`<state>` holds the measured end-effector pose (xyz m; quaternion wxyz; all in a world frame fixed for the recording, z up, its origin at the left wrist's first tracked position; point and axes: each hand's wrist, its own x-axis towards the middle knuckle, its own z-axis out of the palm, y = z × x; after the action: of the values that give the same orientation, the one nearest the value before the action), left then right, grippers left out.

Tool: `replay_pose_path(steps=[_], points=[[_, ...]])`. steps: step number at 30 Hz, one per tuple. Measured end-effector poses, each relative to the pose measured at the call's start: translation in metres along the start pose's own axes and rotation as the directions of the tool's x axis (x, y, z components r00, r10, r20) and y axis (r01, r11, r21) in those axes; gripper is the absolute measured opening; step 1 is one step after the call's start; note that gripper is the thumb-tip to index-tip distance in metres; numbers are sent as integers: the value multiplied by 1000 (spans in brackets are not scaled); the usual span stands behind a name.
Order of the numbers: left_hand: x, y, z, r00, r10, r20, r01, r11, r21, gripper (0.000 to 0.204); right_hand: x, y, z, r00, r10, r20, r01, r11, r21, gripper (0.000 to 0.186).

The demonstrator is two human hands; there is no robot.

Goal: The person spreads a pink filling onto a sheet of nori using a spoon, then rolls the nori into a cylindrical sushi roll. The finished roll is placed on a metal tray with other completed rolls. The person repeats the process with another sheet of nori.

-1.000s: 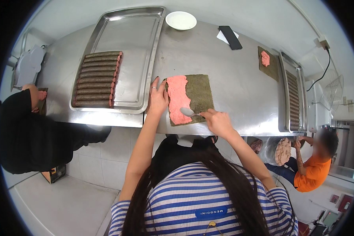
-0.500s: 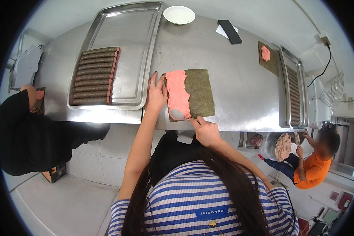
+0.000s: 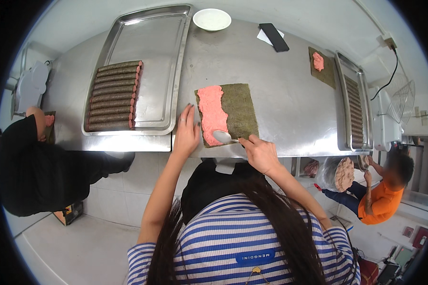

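Note:
A square green seaweed sheet [image 3: 241,109] lies flat on the steel table before me. Pink paste [image 3: 212,108] covers its left half in an uneven band. My right hand [image 3: 261,153] grips the handle of a metal spoon [image 3: 222,137], whose bowl is over the near end of the paste. Beside the sheet's left edge, my left hand [image 3: 187,134] rests with its fingers stretched out and nothing held. Left of it, a large metal tray [image 3: 169,97] bears a row of several seaweed rolls [image 3: 113,95] with pink ends.
A white bowl [image 3: 212,20] and a black phone [image 3: 274,38] on white paper are at the back. Farther right lie another seaweed sheet [image 3: 325,73] with paste and a second filled tray [image 3: 342,95]. One person in black stands left; another in orange [image 3: 383,202] is at lower right.
My right hand and the spoon have shifted slightly right. My left hand has slid down along the sheet's left edge, nearer to me. The whole view has tilted a little.

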<state>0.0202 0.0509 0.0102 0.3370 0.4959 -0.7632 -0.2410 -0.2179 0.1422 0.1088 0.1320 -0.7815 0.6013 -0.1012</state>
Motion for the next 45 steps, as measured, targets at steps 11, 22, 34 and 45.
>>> replay_pose_path(steps=[11, 22, 34, 45], points=[[-41, 31, -20, 988, -73, 136, 52, 987, 151, 82, 1, -4, 17, 983, -179, 47, 183, 979, -91, 38], [-40, 29, -17, 983, -104, 152, 76, 981, 180, 85, -2, 17, -3, 986, -121, 115, 136, 981, -135, 35], [-40, 29, -17, 980, -116, 163, 81, 975, 207, 85, 14, 55, -42, 999, -31, -7, 32, 999, 19, 28], [-40, 28, -17, 983, -105, 150, 76, 979, 187, 85, 45, 55, -2, 971, -239, 27, 239, 971, 3, 27]])
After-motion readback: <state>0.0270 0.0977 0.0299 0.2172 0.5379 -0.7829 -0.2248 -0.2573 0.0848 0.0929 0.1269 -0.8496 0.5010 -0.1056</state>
